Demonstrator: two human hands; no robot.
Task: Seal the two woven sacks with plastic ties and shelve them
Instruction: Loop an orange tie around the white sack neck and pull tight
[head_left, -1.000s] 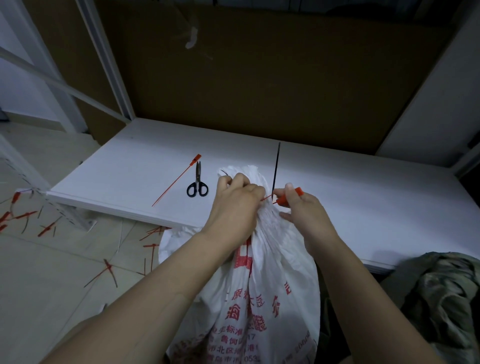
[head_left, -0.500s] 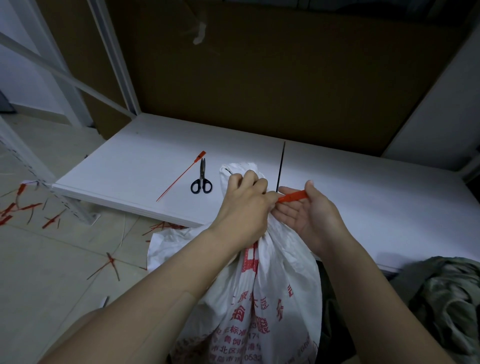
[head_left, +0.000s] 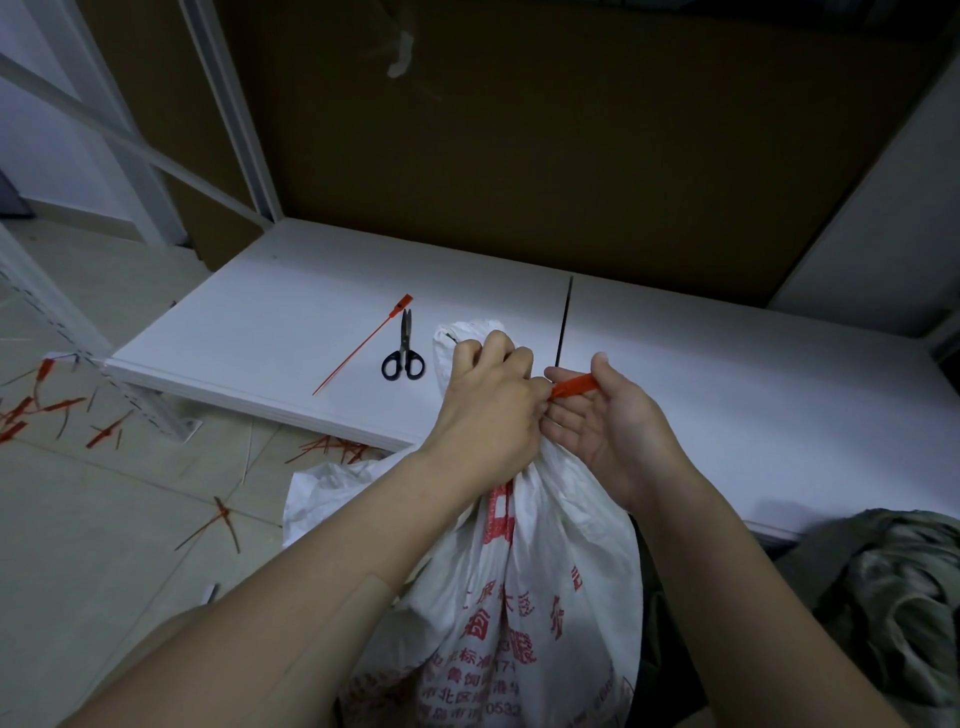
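The left hand (head_left: 488, 410) has its fingers curled tight round the gathered neck of a white woven sack (head_left: 545, 597) printed with red characters. The sack stands in front of the shelf (head_left: 260, 322), at the middle of its front edge, and its bunched top rises above that edge. The right hand (head_left: 608, 431) is just beside the left, palm turned up. Its thumb and forefinger pinch the flat tag end of a red plastic tie (head_left: 574, 387), whose other end runs in under the left hand's knuckles (how far it goes round the neck is hidden).

On the white shelf, towards its front left corner, lies a spare red tie (head_left: 363, 351), set diagonally. Black-handled scissors (head_left: 403, 353) lie closed just beside its tag end. A thin black strip (head_left: 563, 322) lies near the middle of the shelf, just behind the hands.

More white sacking (head_left: 332, 488) shows behind the left forearm. Red tie scraps (head_left: 41, 410) litter the tiled floor to the left of the shelf. A camouflage cloth (head_left: 893, 597) is heaped at the lower right.
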